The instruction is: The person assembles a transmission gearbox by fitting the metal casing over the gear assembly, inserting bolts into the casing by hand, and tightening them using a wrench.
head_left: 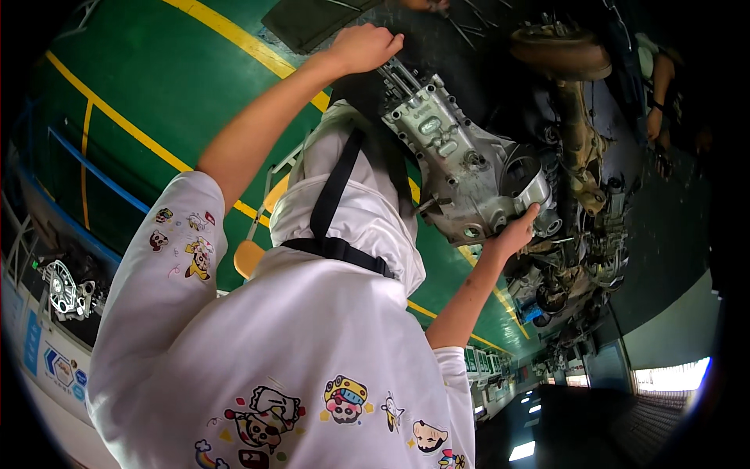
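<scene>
While reaching around the silver housing (449, 148), holds its projecting rods (400, 76) in the clenched fingers (386, 42) of the left hand (364, 48), at the upper end; touches the lower corner with the right hand (512, 234), having the housing between both. Whether grasping there, cannot tell.

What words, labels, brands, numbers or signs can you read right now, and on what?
None legible.
Blue-and-white panel, lower left: lettering too small and blurred.
White shirt: cartoon prints, no readable words.
Metal housing: no readable markings.
</scene>
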The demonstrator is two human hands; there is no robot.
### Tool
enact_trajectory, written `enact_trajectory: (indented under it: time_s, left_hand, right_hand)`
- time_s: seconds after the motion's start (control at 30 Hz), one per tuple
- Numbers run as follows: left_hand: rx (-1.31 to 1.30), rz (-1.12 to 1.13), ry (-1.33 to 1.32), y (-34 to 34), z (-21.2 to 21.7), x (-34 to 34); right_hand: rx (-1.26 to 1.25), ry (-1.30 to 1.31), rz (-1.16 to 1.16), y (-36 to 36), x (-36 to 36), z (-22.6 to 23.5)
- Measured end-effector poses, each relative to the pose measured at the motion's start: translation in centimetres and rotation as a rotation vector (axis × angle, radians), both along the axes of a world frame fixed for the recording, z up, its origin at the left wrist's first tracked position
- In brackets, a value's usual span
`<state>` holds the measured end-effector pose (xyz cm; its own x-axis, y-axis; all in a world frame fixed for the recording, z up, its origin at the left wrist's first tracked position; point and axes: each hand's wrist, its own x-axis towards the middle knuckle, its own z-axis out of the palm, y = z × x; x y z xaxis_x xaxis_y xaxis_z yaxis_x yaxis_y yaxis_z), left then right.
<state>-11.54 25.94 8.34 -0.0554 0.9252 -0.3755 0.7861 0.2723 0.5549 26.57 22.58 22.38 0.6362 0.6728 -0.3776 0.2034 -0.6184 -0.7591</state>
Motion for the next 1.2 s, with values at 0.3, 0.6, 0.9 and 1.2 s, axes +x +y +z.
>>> enact_trajectory:
  time_s: [0.3, 0.6, 0.9, 1.2]
  left_hand:
    - [0.023, -0.033, 0.018, -0.1, -0.3, -0.2]
    - [0.605, 0.314, 0.063, -4.8, 0.5, 1.6]
    - [0.314, 0.335, -0.166, -19.2, -7.5, 1.6]
    - [-0.358, 0.552, -0.253, -40.2, -21.0, -2.3]
  right_hand:
    - [-0.046, -0.079, 0.037, 0.5, 0.5, -0.3]
    - [-0.025, -0.055, 0.074, 0.1, 0.6, -0.5]
    - [-0.038, -0.042, 0.036, -0.5, 0.5, -0.1]
    - [-0.019, 0.13, 0.273, -6.4, 1.1, 0.2]
